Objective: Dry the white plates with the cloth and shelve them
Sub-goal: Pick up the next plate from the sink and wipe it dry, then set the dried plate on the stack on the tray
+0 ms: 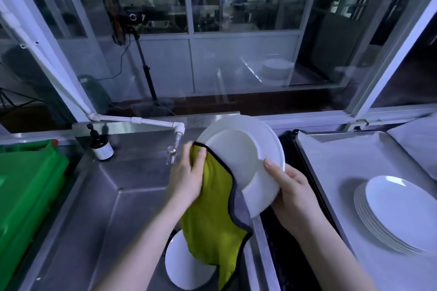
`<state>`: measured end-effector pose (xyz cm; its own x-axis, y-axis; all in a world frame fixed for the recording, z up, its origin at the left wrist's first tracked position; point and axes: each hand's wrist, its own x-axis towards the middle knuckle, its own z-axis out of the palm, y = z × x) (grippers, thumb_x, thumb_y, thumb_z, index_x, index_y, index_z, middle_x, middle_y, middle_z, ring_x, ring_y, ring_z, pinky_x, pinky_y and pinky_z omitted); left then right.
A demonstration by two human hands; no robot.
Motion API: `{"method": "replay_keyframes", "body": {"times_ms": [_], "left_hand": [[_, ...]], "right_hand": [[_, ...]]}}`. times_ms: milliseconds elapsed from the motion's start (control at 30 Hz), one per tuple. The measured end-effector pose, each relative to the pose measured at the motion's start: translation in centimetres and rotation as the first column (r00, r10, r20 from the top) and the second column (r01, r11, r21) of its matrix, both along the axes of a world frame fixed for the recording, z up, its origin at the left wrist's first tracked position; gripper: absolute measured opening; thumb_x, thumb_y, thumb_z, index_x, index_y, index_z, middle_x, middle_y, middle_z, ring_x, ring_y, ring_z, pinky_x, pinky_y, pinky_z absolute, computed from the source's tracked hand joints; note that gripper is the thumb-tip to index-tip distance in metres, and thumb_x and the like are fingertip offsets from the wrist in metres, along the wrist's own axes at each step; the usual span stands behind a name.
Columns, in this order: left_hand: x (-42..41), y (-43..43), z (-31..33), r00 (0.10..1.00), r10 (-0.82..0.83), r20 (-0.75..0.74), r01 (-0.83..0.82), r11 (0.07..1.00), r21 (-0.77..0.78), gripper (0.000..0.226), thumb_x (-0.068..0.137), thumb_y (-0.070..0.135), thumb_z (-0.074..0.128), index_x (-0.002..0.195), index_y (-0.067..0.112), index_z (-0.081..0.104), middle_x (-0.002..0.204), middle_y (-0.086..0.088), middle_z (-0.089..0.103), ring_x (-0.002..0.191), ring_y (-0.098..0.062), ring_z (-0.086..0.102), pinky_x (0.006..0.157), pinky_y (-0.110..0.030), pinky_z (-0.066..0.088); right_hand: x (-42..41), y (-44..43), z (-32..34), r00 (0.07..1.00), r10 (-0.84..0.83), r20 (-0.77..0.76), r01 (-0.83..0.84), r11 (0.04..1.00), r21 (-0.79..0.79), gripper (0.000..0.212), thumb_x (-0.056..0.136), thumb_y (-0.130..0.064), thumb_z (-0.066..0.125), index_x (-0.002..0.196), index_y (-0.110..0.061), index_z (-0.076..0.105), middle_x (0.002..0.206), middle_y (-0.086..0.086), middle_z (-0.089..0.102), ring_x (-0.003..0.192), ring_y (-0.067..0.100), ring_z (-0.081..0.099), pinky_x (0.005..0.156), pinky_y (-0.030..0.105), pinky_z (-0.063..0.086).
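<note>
White plate (241, 153): stiff, probably slick and breakable, best held by the rim; right hand (293, 196) grips its edge, left hand (189, 172) pinches soft cloth (212, 215) against it.

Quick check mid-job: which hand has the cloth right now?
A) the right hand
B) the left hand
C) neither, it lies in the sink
B: the left hand grips the cloth against the plate, while the right hand holds the plate by its rim.
</note>
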<state>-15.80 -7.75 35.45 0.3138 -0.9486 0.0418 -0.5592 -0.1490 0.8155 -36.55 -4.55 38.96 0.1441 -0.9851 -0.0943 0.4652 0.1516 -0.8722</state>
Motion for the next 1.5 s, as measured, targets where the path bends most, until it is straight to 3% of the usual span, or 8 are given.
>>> {"method": "replay_keyframes", "body": {"times_ms": [233,533,700,833,1067,1167,1300,1500], "left_hand": [[-1.2,-1.6,0.9,0.998,-0.059,0.033,0.061,0.997,-0.037,0.045,0.092,0.073,0.021,0.091,0.035,0.045,0.069,0.012,0.047,0.065,-0.012,0.048,0.065,-0.035,0.034],[-2.6,-1.7,2.6,0.906,-0.119,-0.406,0.151,0.987,0.048,0.034,0.091,0.02,0.065,0.124,0.022,0.056,0.112,-0.001,0.061,0.095,-0.022,0.058,0.071,-0.029,0.042],[-4.6,-0.9,4.3,0.662,-0.207,-0.721,0.415,0.902,0.122,0.012,0.096,0.017,0.058,0.103,0.018,0.069,0.111,-0.02,0.069,0.082,-0.022,0.068,0.087,-0.035,0.055],[-5.9,-0.4,3.8,0.543,-0.077,-0.836,0.527,0.807,0.268,0.069,0.076,0.07,0.064,0.119,0.016,0.069,0.117,-0.017,0.07,0.109,-0.032,0.065,0.106,-0.049,0.043],[-10.6,1.4,2.0,0.683,-0.235,-0.691,0.508,0.833,0.219,0.045,0.063,0.039,0.084,0.101,0.018,0.073,0.111,0.001,0.071,0.118,-0.021,0.058,0.107,-0.039,0.039],[-14.0,2.0,1.1,0.693,-0.218,-0.687,0.461,0.867,0.189,0.02,0.078,0.018,0.076,0.097,0.011,0.074,0.101,-0.004,0.075,0.106,-0.022,0.064,0.099,-0.034,0.047],[-18.9,2.0,-1.0,0.697,-0.213,-0.685,0.409,0.902,0.135,0.007,0.084,0.01,0.07,0.089,0.014,0.074,0.081,0.01,0.076,0.083,-0.006,0.067,0.066,-0.016,0.046],[-28.2,1.8,-4.1,0.68,-0.206,-0.703,0.38,0.92,0.099,0.011,0.087,0.013,0.069,0.095,0.019,0.074,0.093,0.011,0.077,0.083,0.002,0.07,0.071,-0.018,0.046]], "right_hand": [[-4.1,1.3,1.0,0.997,-0.052,0.053,0.051,0.999,0.009,0.04,0.076,-0.033,0.076,0.103,-0.004,0.077,0.11,0.021,0.073,0.095,0.029,0.073,0.075,0.035,0.059],[-7.5,4.2,5.1,0.929,-0.132,-0.345,0.06,0.976,-0.211,0.021,0.085,-0.035,0.068,0.086,-0.018,0.079,0.08,-0.002,0.075,0.07,0.011,0.069,0.059,0.019,0.052],[-8.0,4.7,5.3,0.464,-0.288,-0.838,-0.129,0.914,-0.386,0.026,0.09,-0.046,0.059,0.069,-0.03,0.058,0.054,-0.017,0.04,0.049,0.001,0.034,0.047,0.014,0.025],[-8.3,5.8,4.4,0.217,-0.342,-0.914,-0.328,0.856,-0.398,0.018,0.096,-0.038,0.057,0.101,-0.053,0.066,0.054,-0.018,0.045,0.047,0.003,0.044,0.049,0.011,0.029],[-12.2,8.1,1.8,-0.144,-0.607,-0.782,-0.575,0.694,-0.433,0.041,0.091,-0.016,0.071,0.132,-0.022,0.066,0.134,-0.008,0.064,0.121,0.016,0.064,0.092,0.024,0.052],[-15.2,8.0,0.9,-0.124,-0.548,-0.827,-0.561,0.727,-0.397,0.041,0.094,-0.017,0.065,0.135,-0.023,0.063,0.139,-0.007,0.061,0.126,0.021,0.061,0.097,0.034,0.055],[-22.0,7.0,-0.4,-0.074,-0.196,-0.978,-0.447,0.883,-0.143,0.064,0.089,-0.047,0.068,0.147,-0.042,0.04,0.158,-0.019,0.03,0.149,0.004,0.021,0.123,0.031,0.015],[-33.7,5.9,-3.9,0.549,-0.217,-0.807,0.35,0.937,-0.014,0.057,0.087,-0.025,0.076,0.139,-0.028,0.052,0.121,-0.008,0.065,0.107,0.006,0.064,0.089,0.023,0.049]]}}
